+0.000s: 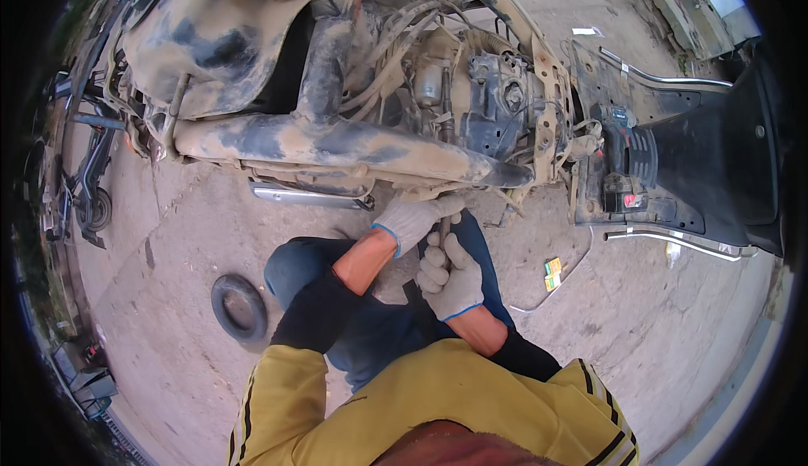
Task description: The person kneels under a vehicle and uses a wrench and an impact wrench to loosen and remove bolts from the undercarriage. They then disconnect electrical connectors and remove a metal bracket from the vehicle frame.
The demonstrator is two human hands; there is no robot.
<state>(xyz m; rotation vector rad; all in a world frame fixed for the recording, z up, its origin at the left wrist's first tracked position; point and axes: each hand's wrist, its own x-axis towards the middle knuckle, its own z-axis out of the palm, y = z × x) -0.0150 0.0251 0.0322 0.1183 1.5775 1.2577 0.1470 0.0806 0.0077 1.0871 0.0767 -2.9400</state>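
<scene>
My left hand (412,223), in a pale knitted glove with a blue cuff, reaches in from the left just below the dusty frame tube (379,150) of a stripped vehicle. Its fingers are bent; what they close on is hidden. Below it and slightly to the right, my right hand (455,283), gloved the same way, is closed round a slim metal rod (444,229). The rod points up toward the left fingertips, and its lower part disappears in the right palm. Both hands are between my knees, close under the frame.
Behind the tube is a dark engine block (497,104). At right, a cordless drill (621,150) lies on a black body panel (707,146). A rubber ring (220,306) lies left; a yellow packet (552,274) and bent wire (566,283) lie right.
</scene>
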